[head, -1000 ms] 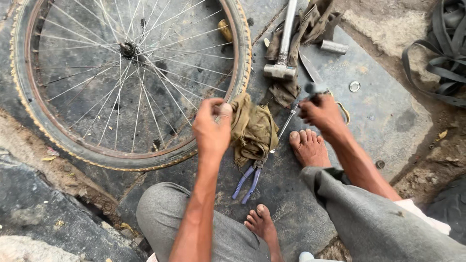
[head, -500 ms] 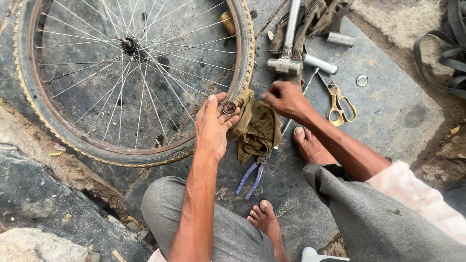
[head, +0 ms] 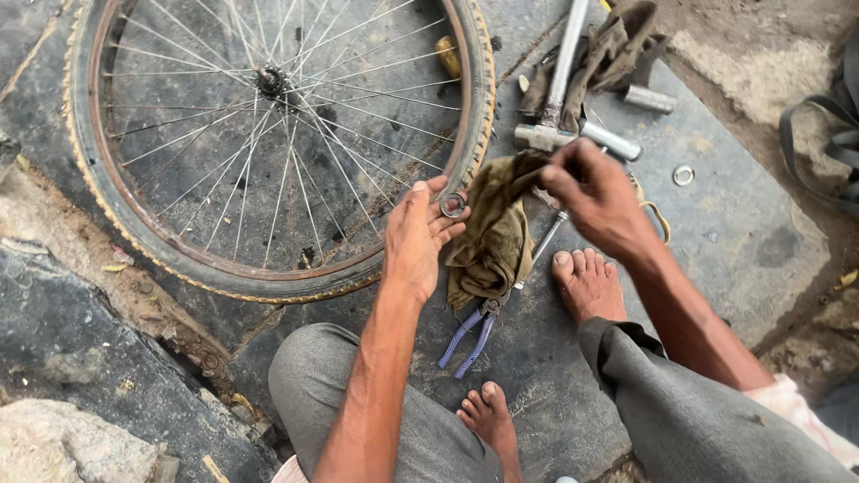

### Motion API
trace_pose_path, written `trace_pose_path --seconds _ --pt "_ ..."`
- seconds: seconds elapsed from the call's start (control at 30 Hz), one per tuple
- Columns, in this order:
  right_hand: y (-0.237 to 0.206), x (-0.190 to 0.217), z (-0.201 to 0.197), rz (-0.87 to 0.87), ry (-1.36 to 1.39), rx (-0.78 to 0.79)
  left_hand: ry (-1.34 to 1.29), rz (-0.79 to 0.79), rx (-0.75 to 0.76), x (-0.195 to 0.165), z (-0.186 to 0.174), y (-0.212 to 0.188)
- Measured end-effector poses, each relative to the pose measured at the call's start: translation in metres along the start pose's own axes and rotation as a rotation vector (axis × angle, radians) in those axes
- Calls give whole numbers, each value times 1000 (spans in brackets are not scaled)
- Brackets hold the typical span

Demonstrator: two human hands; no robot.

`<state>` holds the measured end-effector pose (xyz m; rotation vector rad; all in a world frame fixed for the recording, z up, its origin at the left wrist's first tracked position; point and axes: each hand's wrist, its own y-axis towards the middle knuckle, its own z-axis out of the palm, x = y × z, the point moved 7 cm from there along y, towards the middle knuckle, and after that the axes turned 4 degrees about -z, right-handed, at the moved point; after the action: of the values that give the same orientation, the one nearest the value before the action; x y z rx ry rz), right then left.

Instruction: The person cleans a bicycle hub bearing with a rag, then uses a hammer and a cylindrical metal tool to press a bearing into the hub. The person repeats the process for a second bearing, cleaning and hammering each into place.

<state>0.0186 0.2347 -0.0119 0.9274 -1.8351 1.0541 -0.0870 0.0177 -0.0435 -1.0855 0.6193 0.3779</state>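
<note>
My left hand (head: 419, 234) holds a small round metal ring (head: 454, 207) between its fingertips, just off the rim of a bicycle wheel (head: 268, 134) lying flat on the ground. My right hand (head: 598, 197) pinches the upper edge of a dirty olive rag (head: 492, 237) that hangs down between the two hands. Under the rag lie blue-handled pliers (head: 470, 333) and a thin metal rod (head: 544, 237). My bare feet (head: 586, 284) rest on the stone slab.
A hammer (head: 557, 85) with a metal handle, a short metal tube (head: 611, 140), another rag (head: 617, 45) and a small washer (head: 684, 175) lie beyond my right hand. Black rubber straps (head: 828, 143) sit at the right edge. Rough stone (head: 72, 358) borders the left.
My right hand has moved left from near the scissors to the rag and taken hold of its top edge. My left hand keeps the ring and has shifted slightly toward the wheel rim.
</note>
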Motion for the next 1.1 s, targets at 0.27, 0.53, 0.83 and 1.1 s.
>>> trace_pose_path --seconds 0.27,0.53,0.83,1.1 --pt "-9 36 35 -224 19 181 104 -33 158 16 24 -5" --pt "-6 26 18 -314 -223 -69 563 206 -19 11 34 -8" --pt "0 7 -5 -187 359 -227 267 -77 345 120 82 -2" --pt "-20 54 -66 -513 -139 -536 778 516 158 14 74 -25"
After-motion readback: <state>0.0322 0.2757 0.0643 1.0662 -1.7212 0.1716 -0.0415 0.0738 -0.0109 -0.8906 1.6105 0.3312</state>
